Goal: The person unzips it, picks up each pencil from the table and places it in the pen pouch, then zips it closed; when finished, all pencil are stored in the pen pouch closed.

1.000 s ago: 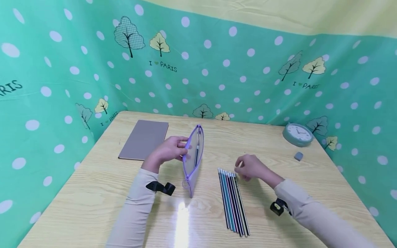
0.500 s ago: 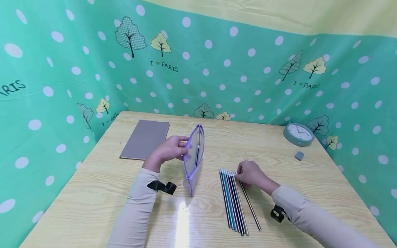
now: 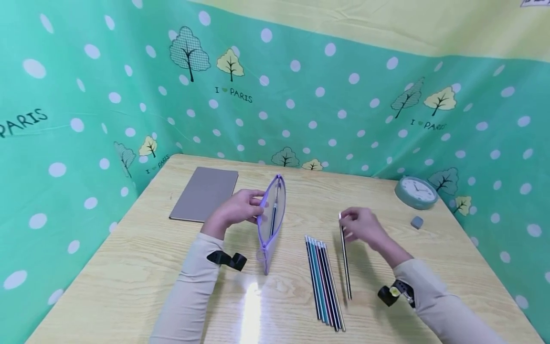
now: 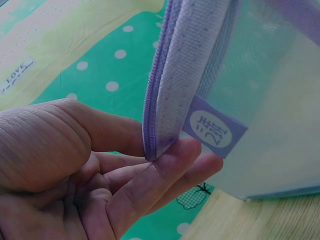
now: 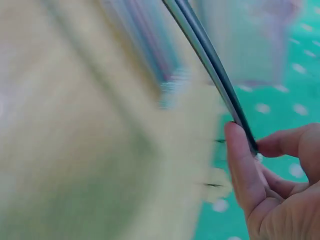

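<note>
My left hand (image 3: 239,209) pinches the zippered edge of a see-through mesh pencil case (image 4: 280,110) with purple trim and holds its mouth apart. A dark pencil (image 3: 273,219) shows inside the case. A purple label (image 4: 215,127) hangs by my left fingertips. My right hand (image 3: 363,224) pinches a dark pencil (image 5: 212,60) near its upper end, and the pencil slants down toward the table. To the left of it, several pencils (image 3: 324,284) lie side by side on the table, their pale ends pointing away from me.
A grey notebook (image 3: 205,193) lies at the back left, beyond my left forearm. At the back right stand a round green clock (image 3: 416,192) and a small grey eraser (image 3: 417,222). A polka-dot cloth (image 3: 301,86) hangs behind the wooden table (image 3: 142,267).
My right hand has drawn a pencil out from the right side of the row, then raised it off the table. My left hand keeps its hold on the pencil case.
</note>
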`<state>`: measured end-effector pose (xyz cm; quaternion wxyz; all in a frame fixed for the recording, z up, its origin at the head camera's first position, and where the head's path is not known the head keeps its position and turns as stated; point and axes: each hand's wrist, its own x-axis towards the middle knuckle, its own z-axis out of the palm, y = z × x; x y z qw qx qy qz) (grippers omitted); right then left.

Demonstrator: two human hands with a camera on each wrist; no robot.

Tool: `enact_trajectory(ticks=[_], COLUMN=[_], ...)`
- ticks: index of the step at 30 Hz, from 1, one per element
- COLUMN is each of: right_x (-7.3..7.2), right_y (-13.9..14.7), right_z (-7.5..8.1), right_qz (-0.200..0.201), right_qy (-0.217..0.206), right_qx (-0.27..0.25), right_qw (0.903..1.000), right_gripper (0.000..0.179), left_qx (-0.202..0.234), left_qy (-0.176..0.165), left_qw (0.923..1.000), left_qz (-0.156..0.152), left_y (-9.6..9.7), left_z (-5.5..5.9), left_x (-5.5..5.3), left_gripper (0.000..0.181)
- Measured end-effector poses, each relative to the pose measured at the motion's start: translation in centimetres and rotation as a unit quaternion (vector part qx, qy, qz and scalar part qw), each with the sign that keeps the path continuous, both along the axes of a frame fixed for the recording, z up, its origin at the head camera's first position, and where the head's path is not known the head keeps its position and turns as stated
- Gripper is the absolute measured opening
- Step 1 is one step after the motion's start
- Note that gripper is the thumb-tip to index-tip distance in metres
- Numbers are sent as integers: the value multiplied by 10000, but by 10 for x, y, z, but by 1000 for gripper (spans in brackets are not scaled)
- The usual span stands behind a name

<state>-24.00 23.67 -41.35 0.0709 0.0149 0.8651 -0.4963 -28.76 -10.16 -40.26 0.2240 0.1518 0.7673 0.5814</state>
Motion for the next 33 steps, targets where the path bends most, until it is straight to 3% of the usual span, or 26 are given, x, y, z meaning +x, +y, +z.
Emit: enact_trajectory(ticks=[3,5,9,14,16,18,22,28,33], right_x=[-2,0,8,15,16,17,20,21,20], right_y=[1,-3,-18,-46,-58,-70,-94,-117,-123], right_z=[22,36,59,75,75,73,62,49,44], right_qz=[-537,-955,-1564,-1843,-1917,-2013,-2053,-1600,-1214], right_qy=[489,887,1721,2491,2599,2678,2922,3420,3558], right_qx=[-943,-1613,-2796,-3859,-4214,-4384,-4281,-3765,-3461], right_qw=[9929,9783,9315,8689,8474,8340,8302,8460,8596], right_gripper=[31,25,10,12,12,14,18,21,19], left_qx=[-19,-23,-39,-9,2,32,98,91,61], left_qy=[7,-10,12,67,57,28,41,68,110], left_qw=[10000,10000,10000,10000,10000,10000,9999,9999,9999], left_qz=[21,11,-22,17,2,-30,-96,-47,14], left_y=[1,1,1,2,3,4,7,7,4], left_z=[-1,-1,-2,-1,-1,-1,-2,-2,0], left_x=[0,0,0,1,1,1,2,3,2], left_gripper=[61,61,62,63,62,62,62,62,63])
